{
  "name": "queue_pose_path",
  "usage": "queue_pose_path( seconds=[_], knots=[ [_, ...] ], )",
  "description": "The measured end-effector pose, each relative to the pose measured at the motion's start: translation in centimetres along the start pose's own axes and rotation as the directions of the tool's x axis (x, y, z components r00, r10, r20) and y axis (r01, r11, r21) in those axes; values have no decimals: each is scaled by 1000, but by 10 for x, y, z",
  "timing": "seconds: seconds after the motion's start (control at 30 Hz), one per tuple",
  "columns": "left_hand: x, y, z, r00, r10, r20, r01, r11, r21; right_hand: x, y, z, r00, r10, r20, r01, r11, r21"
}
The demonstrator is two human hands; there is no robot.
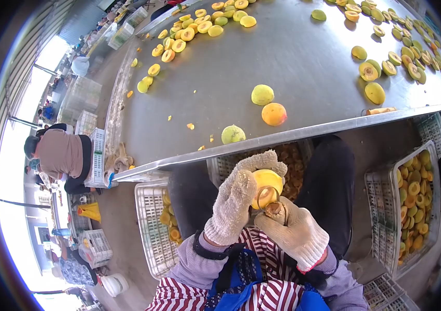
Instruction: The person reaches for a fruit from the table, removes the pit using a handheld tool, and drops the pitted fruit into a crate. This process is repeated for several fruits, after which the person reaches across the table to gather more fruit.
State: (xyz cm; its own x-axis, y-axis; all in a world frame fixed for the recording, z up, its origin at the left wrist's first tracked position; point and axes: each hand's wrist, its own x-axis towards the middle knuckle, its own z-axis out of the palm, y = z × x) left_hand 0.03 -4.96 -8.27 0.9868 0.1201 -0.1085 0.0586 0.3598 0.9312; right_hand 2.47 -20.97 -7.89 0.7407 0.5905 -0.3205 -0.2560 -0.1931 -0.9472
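My left hand [236,199], in a pale knitted glove, holds a yellow fruit [268,180] above my lap. The cut face of the fruit shows orange flesh on its lower side. My right hand [298,233], gloved too, grips a tool [276,210] with a wooden handle and a thin metal loop. The loop lies against the cut face. Just beyond the metal table's edge [282,132] sit a green fruit [233,134], an orange one [274,114] and a yellow-green one [262,95].
Many halved fruits [186,34] lie at the table's far left, others [407,54] at its right. Crates of fruit stand beside me, left [148,228] and right [381,217]; another is partly hidden between my knees. A person [62,153] sits at the left.
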Motion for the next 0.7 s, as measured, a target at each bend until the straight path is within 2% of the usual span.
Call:
queue_pose_path(
  seconds=[0.1, 0.17, 0.3, 0.4, 0.47, 0.5, 0.57, 0.6, 0.63, 0.7],
  knots=[
    [-6, -1, 7, 1000, 9, -17, -9, 1000, 18, -2, 4, 2, 998, -39, -45, 39, 999, 2],
    [-10, -5, 13, 994, 84, -76, -85, 996, -12, -4, -2, -1, 999, 35, 5, -35, 999, -10],
    [-12, -14, 14, 989, 128, -74, -136, 985, -111, -6, -7, -8, 992, 78, 99, -84, 995, 60],
    [-12, -12, 22, 985, 150, -83, -156, 984, -80, -7, 4, -5, 994, 61, 88, -72, 989, 131],
    [-14, -13, 30, 956, 277, -100, -272, 961, 61, -7, 14, -1, 999, -6, 37, -1, 982, 188],
    [-14, -11, 30, 957, 271, -100, -267, 962, 57, -8, 15, -2, 999, 0, 35, -6, 982, 188],
    [-12, -2, 22, 982, 188, 6, -183, 948, 260, -8, 14, -6, 979, 101, 174, -129, 979, 158],
    [-11, 7, 22, 998, 56, 4, -55, 968, 244, -9, 9, -6, 972, 134, 194, -174, 963, 205],
    [-9, 12, 22, 999, 54, 3, -53, 969, 243, -8, 4, -10, 971, 137, 194, -177, 963, 204],
    [-5, 16, 24, 1000, 12, 24, -20, 932, 363, -4, -2, -20, 872, 302, 384, -427, 854, 297]
  ],
)
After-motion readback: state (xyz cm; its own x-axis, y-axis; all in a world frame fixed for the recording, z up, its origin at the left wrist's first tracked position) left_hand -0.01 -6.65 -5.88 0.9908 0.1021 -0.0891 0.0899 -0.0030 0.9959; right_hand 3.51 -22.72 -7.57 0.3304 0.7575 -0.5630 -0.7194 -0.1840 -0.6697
